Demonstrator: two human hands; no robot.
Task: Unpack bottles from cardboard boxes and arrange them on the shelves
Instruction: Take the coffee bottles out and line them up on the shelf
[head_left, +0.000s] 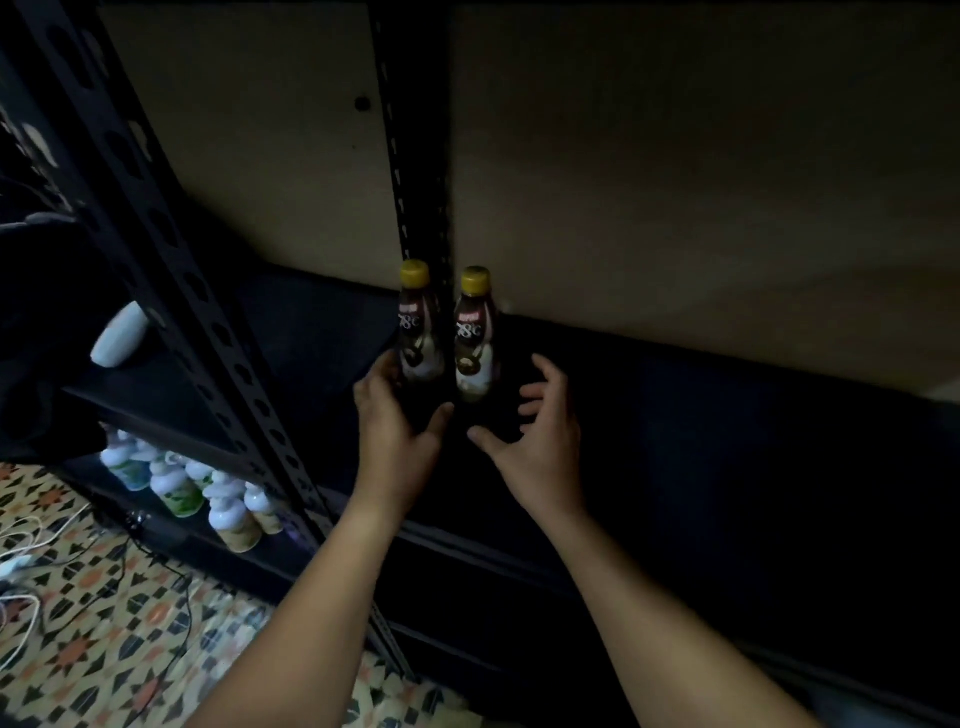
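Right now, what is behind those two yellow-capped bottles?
A black perforated shelf post and a beige wall. The bottles hide the post's foot.

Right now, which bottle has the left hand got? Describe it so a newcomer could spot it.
Find the black metal shelving unit against the beige wall, then the dark shelf at hand height. Two yellow-capped brown bottles stand upright there, side by side. The held bottle is the left of the pair, gripped low by the left hand; the neighbour bottle stands free.
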